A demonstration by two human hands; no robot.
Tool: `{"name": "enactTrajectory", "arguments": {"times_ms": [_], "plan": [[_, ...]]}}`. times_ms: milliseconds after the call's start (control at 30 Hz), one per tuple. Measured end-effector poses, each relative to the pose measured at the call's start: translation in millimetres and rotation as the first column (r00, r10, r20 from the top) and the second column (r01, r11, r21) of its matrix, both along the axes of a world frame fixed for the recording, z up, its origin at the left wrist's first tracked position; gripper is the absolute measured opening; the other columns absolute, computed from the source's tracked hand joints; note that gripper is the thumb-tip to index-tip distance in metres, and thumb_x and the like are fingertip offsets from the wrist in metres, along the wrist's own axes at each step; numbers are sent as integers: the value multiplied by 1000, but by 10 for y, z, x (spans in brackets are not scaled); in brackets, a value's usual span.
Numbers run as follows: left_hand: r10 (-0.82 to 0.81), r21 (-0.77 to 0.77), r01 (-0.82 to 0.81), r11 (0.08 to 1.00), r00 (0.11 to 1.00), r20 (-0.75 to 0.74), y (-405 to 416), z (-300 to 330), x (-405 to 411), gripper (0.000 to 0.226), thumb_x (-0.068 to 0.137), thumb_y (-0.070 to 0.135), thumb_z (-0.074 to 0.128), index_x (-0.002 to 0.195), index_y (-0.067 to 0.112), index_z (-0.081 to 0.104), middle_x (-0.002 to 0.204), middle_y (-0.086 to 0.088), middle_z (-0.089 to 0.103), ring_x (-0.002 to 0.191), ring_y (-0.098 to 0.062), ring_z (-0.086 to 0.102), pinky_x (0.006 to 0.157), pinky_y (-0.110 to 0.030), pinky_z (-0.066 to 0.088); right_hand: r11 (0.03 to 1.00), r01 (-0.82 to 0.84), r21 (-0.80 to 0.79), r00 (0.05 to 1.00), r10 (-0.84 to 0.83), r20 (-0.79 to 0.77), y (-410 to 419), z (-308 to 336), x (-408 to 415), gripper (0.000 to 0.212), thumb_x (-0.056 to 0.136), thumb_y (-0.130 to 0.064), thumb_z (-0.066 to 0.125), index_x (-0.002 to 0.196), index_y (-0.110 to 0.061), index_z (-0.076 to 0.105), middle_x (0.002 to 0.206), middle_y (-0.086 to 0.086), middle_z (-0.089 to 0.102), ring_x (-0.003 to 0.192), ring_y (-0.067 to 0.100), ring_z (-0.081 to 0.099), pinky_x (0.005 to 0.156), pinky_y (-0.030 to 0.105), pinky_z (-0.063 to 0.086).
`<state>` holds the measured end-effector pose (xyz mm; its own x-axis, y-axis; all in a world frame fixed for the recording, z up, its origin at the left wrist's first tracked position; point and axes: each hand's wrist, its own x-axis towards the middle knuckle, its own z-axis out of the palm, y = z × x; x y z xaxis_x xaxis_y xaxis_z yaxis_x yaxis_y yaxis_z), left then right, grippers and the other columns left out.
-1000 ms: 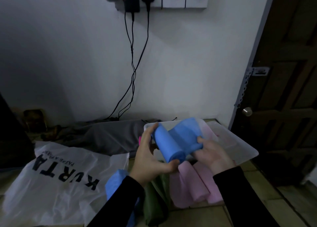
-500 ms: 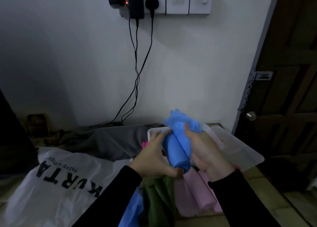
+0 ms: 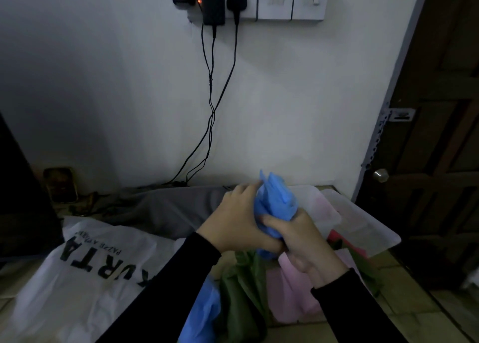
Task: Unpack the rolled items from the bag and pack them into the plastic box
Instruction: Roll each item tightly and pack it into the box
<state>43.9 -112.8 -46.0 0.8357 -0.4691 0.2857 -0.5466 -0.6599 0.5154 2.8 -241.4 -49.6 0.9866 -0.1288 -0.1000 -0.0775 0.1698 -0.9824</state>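
Note:
A blue rolled item (image 3: 276,204) stands nearly upright between both hands, its loose end sticking up. My left hand (image 3: 237,219) presses against its left side and my right hand (image 3: 303,241) grips its lower part. Just behind it sits the clear plastic box (image 3: 334,214) with something pink inside. On the floor below my hands lie pink rolls (image 3: 290,296), a green roll (image 3: 241,298) and another blue roll (image 3: 204,314). The white bag (image 3: 85,278) with black lettering lies flat to the left.
The box's clear lid (image 3: 368,228) lies to its right by a dark wooden door (image 3: 438,161). Grey cloth (image 3: 166,210) lies along the white wall, where two black cables (image 3: 212,104) hang from sockets. A dark object (image 3: 18,205) stands at the far left.
The blue roll has been turned from lying sideways to nearly upright. Both hands have closed tighter around it and shifted slightly toward the box.

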Motion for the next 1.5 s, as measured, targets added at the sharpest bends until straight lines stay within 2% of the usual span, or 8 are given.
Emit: {"name": "enactTrajectory", "arguments": {"times_ms": [233, 467, 667, 867, 967, 1133, 1367, 1500], "plan": [[53, -346, -83, 935, 994, -94, 29, -234, -209, 128, 43, 61, 78, 150, 28, 16, 141, 17, 25, 131, 2, 32, 109, -24, 36, 872, -56, 486, 994, 92, -51, -148, -71, 91, 26, 88, -7, 51, 111, -1, 61, 103, 19, 67, 88, 30, 65, 64, 34, 58], [131, -123, -150, 981, 980, -150, -67, -100, -76, 109, 37, 63, 69, 135, 25, 40, 129, 6, 40, 125, -8, 39, 101, -21, 42, 995, -96, -5, 995, 96, 15, -82, -123, 136, 29, 78, -12, 63, 105, -3, 65, 92, 18, 70, 82, 27, 66, 68, 34, 54], [206, 206, -195, 959, 978, -35, -95, -30, -89, 98, 51, 59, 79, 133, 20, 40, 122, -4, 38, 117, -20, 39, 97, -26, 40, 840, -209, -501, 974, 224, -32, -142, -70, 105, 11, 87, -14, 60, 77, -15, 57, 67, 5, 60, 58, 16, 58, 49, 24, 47], [30, 78, -37, 996, 995, 100, -28, -175, -153, 126, 48, 78, 65, 151, 23, 19, 148, 6, 14, 140, -16, 18, 115, -31, 28, 994, -104, 21, 984, 106, -141, -199, -115, 154, 26, 80, -13, 69, 101, -5, 55, 104, 24, 62, 99, 42, 64, 87, 53, 53], [75, 159, -90, 983, 992, 98, -73, -219, -127, 116, 55, 67, 73, 148, 17, 25, 152, 3, 15, 140, -23, 14, 113, -33, 27, 987, -141, -73, 982, 130, -139, -206, -150, 182, 11, 85, -15, 64, 92, -13, 56, 100, 16, 61, 100, 36, 62, 87, 46, 52], [158, 355, -167, 920, 986, 54, -184, -220, -110, 106, 58, 67, 71, 144, 15, 34, 149, -3, 31, 135, -27, 28, 115, -40, 26, 662, -240, -710, 949, 313, -29, -250, -138, 197, 17, 90, -24, 58, 101, -15, 68, 85, 4, 69, 80, 15, 64, 73, 28, 50], [-45, 626, -58, 778, 988, 147, -95, -98, 47, 83, 73, 50, 70, 142, 26, 32, 149, 2, 33, 137, -24, 29, 109, -45, 29, 425, -334, -841, 843, 534, -65, -442, -150, 278, 8, 90, -28, 60, 95, -26, 67, 85, -5, 64, 76, 3, 57, 71, 19, 46], [-114, 675, 124, 727, 992, -60, -206, -61, 101, 54, 69, 39, 79, 115, 19, 57, 114, -2, 63, 107, -23, 60, 91, -37, 48, 335, -390, -858, 790, 601, -125, -481, -197, 324, 16, 85, -36, 65, 79, -22, 63, 72, -3, 61, 63, 1, 54, 59, 18, 41]]}}
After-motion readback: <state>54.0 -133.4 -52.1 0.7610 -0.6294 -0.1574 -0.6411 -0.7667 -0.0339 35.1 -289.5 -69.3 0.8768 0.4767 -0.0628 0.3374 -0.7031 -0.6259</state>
